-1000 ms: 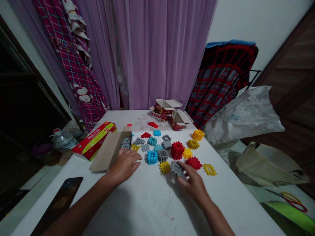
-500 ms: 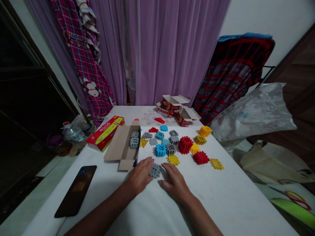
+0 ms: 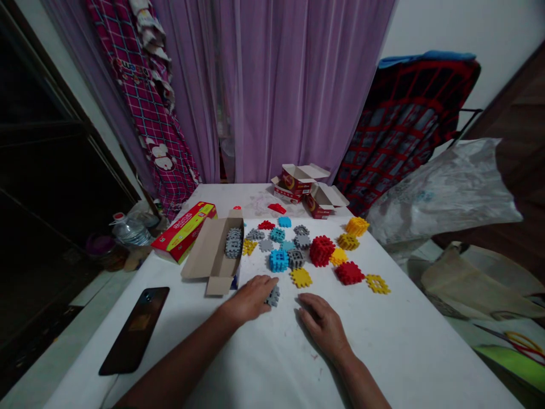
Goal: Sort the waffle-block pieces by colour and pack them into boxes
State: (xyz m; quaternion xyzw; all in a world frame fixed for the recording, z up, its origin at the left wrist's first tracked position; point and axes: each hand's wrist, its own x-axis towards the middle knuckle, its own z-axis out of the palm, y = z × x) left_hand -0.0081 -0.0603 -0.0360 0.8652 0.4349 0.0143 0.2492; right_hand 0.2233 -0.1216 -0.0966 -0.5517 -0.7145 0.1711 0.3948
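Observation:
My left hand (image 3: 252,298) is closed around a grey toothed building tile (image 3: 273,296), fingers over its top and thumb at the near side; part of it is hidden. Whether more tiles lie under it I cannot tell. To the right, my right hand (image 3: 324,325) rests on the white cloth, loosely curled with thumb and fingers apart, holding nothing. Just beyond the hands lie a yellow tile (image 3: 301,278), a blue stack (image 3: 279,261) and a dark grey stack (image 3: 295,259). An open cardboard box (image 3: 214,250), with grey tiles (image 3: 233,243) inside, stands left of them.
Red stacks (image 3: 322,251) and yellow stacks (image 3: 356,226) sit at the right, with a yellow frame tile (image 3: 377,284) nearer. Small open red boxes (image 3: 320,203) stand at the back. A red-yellow carton (image 3: 185,232) and a phone (image 3: 134,330) lie at the left.
My right hand has drawn away from the grey tile, to the right and toward me. My left hand has shifted slightly right and now covers more of the tile.

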